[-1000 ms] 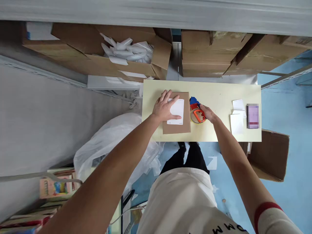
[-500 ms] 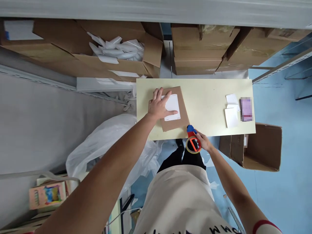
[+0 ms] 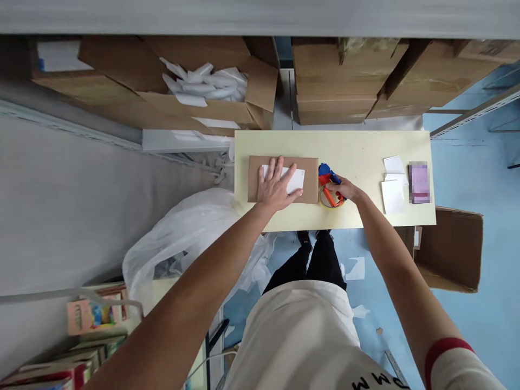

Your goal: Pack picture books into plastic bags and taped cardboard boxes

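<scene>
A flat brown cardboard box [image 3: 311, 187] lies squared up on the pale yellow table [image 3: 365, 146]. My left hand [image 3: 276, 187] rests on its top with fingers spread, partly covering a white label [image 3: 298, 179]. In my right hand [image 3: 344, 188] is a red and blue tape dispenser [image 3: 327, 176] with a roll of tape. The dispenser's blue head is close against the right end of the box. Whether it touches the cardboard I cannot tell.
White papers [image 3: 393, 196] and a blurred purple pack [image 3: 419, 183] lie at the table's right. An open carton [image 3: 450, 249] stands below that end. Several cartons [image 3: 333, 81] line the shelf behind. Clear plastic sheeting [image 3: 174, 233] hangs at the left.
The box has turned to lie lengthwise along the table, my left hand still on it. My right hand brought the tape dispenser up from the front edge to the box's right end.
</scene>
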The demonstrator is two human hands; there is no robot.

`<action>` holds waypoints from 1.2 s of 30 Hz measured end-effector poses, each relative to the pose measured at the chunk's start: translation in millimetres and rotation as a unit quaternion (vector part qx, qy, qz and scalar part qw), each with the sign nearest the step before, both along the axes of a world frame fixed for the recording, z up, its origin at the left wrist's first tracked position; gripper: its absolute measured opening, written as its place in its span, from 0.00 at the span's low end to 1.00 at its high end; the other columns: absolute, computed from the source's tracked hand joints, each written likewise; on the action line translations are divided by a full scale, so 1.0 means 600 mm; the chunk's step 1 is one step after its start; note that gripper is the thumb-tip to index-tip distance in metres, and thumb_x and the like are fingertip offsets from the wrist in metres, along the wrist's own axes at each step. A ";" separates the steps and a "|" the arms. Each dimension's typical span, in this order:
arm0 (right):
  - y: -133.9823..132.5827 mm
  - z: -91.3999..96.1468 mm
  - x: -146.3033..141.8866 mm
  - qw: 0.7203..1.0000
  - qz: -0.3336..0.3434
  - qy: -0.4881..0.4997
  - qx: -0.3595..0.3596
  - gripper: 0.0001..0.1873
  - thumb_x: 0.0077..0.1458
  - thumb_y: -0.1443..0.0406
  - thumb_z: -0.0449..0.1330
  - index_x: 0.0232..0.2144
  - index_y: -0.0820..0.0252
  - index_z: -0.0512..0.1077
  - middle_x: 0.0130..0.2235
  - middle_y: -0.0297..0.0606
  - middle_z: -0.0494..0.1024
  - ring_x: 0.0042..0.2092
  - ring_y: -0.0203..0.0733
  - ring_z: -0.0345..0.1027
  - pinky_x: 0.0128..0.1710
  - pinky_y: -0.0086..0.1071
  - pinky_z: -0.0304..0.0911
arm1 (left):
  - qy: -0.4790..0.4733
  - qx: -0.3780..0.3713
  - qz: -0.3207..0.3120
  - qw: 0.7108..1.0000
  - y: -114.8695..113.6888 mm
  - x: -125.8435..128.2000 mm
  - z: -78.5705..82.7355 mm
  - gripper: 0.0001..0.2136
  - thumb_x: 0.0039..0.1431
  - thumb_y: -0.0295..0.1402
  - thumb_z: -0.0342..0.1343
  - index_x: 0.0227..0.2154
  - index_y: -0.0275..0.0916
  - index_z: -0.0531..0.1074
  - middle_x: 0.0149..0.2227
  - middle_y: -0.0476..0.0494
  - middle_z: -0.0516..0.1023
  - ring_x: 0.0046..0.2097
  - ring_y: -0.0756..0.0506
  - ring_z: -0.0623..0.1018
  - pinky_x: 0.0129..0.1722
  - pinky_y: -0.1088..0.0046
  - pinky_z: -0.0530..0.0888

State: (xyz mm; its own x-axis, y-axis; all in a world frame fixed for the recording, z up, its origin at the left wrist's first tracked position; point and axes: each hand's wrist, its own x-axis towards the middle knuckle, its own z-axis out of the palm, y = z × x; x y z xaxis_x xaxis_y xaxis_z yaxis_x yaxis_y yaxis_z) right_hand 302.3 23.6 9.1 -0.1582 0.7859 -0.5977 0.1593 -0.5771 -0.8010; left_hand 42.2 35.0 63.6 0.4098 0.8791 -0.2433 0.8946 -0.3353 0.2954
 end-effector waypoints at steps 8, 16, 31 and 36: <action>-0.094 0.006 0.036 0.988 0.129 -0.045 -0.070 0.46 0.41 0.62 0.70 0.63 0.56 0.61 0.47 0.42 0.78 0.43 0.49 0.73 0.47 0.46 0.71 | -0.002 -0.025 0.024 0.999 -0.002 0.001 -0.008 0.40 0.57 0.51 0.53 0.68 0.44 0.47 0.72 0.38 0.35 0.71 0.31 0.36 0.64 0.41 0.36; -0.145 0.068 -0.128 0.910 0.347 -0.224 0.033 0.42 0.38 0.63 0.70 0.58 0.49 0.68 0.49 0.43 0.78 0.49 0.58 0.72 0.50 0.46 0.65 | -0.018 -0.027 0.014 0.999 -0.005 0.003 -0.005 0.41 0.56 0.51 0.53 0.69 0.44 0.44 0.72 0.39 0.32 0.71 0.30 0.34 0.64 0.41 0.34; -0.278 0.138 -0.105 0.985 -0.129 -0.052 0.099 0.34 0.52 0.61 0.54 0.62 0.53 0.60 0.43 0.37 0.76 0.46 0.44 0.71 0.52 0.43 0.66 | -0.518 0.014 0.300 0.801 -0.138 -0.017 0.043 0.27 0.56 0.58 0.48 0.39 0.37 0.74 0.42 0.35 0.79 0.47 0.40 0.78 0.50 0.61 0.73; -0.277 0.175 -0.144 0.947 -0.190 -0.017 0.258 0.45 0.48 0.63 0.58 0.67 0.49 0.46 0.46 0.40 0.72 0.42 0.44 0.72 0.44 0.44 0.71 | -0.580 -0.091 0.275 0.761 -0.255 0.022 0.098 0.17 0.49 0.48 0.61 0.33 0.39 0.74 0.34 0.41 0.79 0.39 0.43 0.79 0.37 0.67 0.77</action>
State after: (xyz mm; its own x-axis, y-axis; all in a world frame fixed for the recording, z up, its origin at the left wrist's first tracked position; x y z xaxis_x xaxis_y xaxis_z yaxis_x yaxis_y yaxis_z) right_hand 215.6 -142.7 114.1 0.2070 0.9712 -0.1181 0.0486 -0.1308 -0.9902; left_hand 55.2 -118.0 122.4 0.0245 0.9904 -0.1363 -0.0137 0.1367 0.9905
